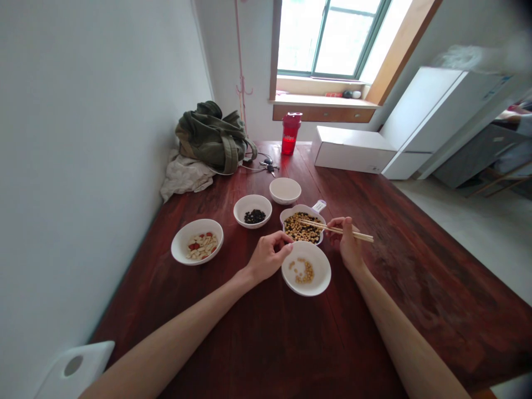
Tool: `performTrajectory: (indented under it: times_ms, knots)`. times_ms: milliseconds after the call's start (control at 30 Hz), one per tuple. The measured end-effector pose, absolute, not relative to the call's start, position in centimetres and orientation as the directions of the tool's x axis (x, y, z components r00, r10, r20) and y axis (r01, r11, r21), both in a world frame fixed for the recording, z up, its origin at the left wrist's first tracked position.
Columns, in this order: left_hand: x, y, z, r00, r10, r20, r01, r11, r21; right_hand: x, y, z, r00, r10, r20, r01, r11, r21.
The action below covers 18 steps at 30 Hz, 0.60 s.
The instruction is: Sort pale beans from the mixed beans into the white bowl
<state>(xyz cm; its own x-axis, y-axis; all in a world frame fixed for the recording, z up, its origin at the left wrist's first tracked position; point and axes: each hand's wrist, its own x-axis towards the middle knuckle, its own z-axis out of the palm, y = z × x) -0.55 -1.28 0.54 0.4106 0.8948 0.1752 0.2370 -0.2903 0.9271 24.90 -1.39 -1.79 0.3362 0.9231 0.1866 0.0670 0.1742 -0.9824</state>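
Your right hand pinches wooden chopsticks, their tips over a white handled dish of mixed beans; your left hand curls empty, apart, just beside a white bowl, with open wooden tabletop rightward

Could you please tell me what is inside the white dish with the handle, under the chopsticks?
The dish holds yellow and dark beans; they hide its floor, which cannot be seen.
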Motion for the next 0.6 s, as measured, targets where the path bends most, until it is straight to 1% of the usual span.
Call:
performTrajectory:
  times_ms: [200, 333, 433, 600]
  knots:
    - [-0.5, -1.3, 0.5, 0.409, 0.896, 0.174, 0.224, -0.284, 0.932, 24.7, -1.4, -1.3, 0.382, 0.907, 0.178, -0.001, 0.193, -0.981]
    - [-0.5, -1.3, 0.6, 0.41, 0.896, 0.17, 0.23, -0.282, 0.931, 25.0, -1.4, -0.8, 0.414, 0.899, 0.141, -0.16, 0.224, -0.961]
    - [-0.5, -1.3, 0.6, 0.413, 0.895, 0.17, 0.235, -0.285, 0.929, 25.5, -1.5, -0.2, 0.358, 0.924, 0.135, -0.227, 0.227, -0.947]
    - [-0.5, -1.3, 0.6, 0.41, 0.896, 0.172, 0.235, -0.286, 0.929, 26.1, -2.1, 1.1, 0.195, 0.973, 0.125, -0.192, 0.163, -0.968]
